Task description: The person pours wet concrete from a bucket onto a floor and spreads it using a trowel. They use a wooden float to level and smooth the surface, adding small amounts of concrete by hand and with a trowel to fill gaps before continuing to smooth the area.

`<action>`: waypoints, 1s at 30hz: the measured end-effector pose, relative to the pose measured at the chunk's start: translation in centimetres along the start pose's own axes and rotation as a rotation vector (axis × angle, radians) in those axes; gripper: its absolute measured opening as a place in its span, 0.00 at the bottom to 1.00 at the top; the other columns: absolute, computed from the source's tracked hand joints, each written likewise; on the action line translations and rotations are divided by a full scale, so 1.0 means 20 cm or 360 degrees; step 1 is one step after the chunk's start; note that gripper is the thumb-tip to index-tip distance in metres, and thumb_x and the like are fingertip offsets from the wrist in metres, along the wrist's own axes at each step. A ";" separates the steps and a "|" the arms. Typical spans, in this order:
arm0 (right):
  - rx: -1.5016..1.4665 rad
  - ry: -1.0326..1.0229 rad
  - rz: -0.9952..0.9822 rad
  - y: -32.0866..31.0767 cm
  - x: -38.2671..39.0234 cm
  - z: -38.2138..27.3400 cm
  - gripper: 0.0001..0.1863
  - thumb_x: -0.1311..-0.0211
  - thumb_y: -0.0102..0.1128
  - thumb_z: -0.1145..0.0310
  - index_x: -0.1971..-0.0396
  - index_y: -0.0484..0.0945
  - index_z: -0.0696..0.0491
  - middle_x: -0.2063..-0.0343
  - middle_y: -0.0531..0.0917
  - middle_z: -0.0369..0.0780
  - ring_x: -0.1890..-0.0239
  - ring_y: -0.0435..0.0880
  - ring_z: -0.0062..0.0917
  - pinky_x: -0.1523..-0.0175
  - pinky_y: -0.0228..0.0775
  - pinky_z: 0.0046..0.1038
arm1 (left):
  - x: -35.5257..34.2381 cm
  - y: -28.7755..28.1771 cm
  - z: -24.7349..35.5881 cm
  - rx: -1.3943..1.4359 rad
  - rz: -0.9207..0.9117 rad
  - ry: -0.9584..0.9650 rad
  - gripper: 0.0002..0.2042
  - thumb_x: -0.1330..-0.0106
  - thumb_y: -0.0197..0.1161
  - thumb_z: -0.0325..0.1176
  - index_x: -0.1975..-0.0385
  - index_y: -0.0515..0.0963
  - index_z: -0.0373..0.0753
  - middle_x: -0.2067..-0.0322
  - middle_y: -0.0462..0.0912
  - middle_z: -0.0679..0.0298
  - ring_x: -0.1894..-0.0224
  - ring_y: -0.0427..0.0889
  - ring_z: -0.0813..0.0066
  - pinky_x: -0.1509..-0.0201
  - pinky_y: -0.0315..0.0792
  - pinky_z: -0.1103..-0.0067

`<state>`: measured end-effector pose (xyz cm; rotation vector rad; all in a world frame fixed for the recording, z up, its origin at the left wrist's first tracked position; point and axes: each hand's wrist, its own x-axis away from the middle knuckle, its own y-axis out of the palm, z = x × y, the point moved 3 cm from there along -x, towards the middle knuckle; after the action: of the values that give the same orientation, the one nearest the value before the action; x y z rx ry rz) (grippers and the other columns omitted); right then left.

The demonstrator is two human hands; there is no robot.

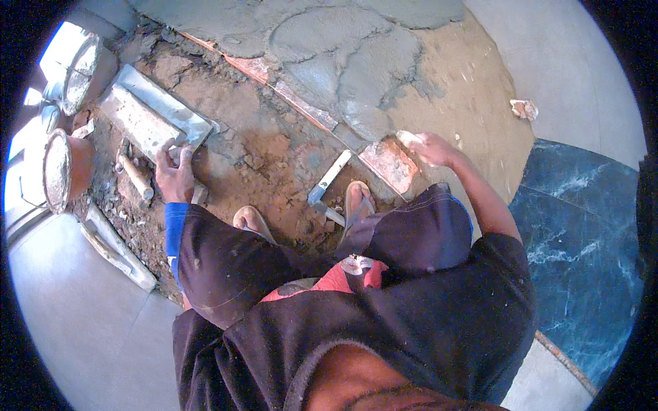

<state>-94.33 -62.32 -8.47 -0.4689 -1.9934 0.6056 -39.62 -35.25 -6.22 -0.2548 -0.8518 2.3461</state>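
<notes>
My left hand (pixel 175 177) is bent at the fingers by the near end of a long mortar-coated board (pixel 140 120). Something pale shows at its fingertips, too small to make out. Beneath the board lies a grey metal tool (pixel 195 123) with a flat, straight-edged face. On the right, my right hand (pixel 439 149) grips a small whitish piece (pixel 409 138) just above a reddish, mortar-smeared brick (pixel 389 166). A hammer (pixel 332 178) with a white handle and a blue part rests on the dirt between my feet and that brick.
Wet grey mortar (pixel 329 41) spreads beyond a line of brick pieces (pixel 247 67). Two mortar-crusted bowls (pixel 68 168) stand at left, near a short wooden handle (pixel 135 177) and a long float (pixel 118 248). Dark blue marbled tiles (pixel 576 240) lie right; a broken chunk (pixel 524 109) sits above them.
</notes>
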 end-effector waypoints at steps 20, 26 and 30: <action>0.0028 0.0050 -0.0125 0.05 0.06 -0.03 0.22 0.36 0.52 0.53 0.58 0.76 0.59 0.74 0.80 0.38 0.69 0.78 0.27 0.59 0.71 0.33 | 0.08 0.16 -0.08 0.0104 -0.0295 -0.0049 0.16 0.41 0.65 0.33 0.54 0.75 0.36 0.71 0.79 0.65 0.67 0.76 0.78 0.61 0.72 0.80; 0.0118 -0.0203 0.0174 -0.13 0.09 -0.26 0.26 0.39 0.55 0.49 0.54 0.77 0.58 0.66 0.83 0.49 0.62 0.82 0.41 0.56 0.71 0.37 | 0.07 0.13 -0.18 0.0133 -0.0203 -0.0122 0.17 0.42 0.67 0.35 0.54 0.77 0.37 0.68 0.80 0.63 0.66 0.77 0.75 0.58 0.72 0.79; 0.0901 -0.0212 0.0300 -0.17 -0.10 -0.39 0.30 0.40 0.55 0.44 0.52 0.77 0.56 0.63 0.82 0.51 0.57 0.80 0.47 0.54 0.71 0.42 | 0.00 0.07 -0.25 -0.0007 -0.0029 -0.0124 0.18 0.42 0.67 0.36 0.53 0.77 0.37 0.66 0.82 0.58 0.64 0.79 0.71 0.56 0.74 0.76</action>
<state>-86.87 -64.47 -4.64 -0.2704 -1.8022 1.2984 -38.53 -33.51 -10.88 -0.1575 -0.8927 2.3506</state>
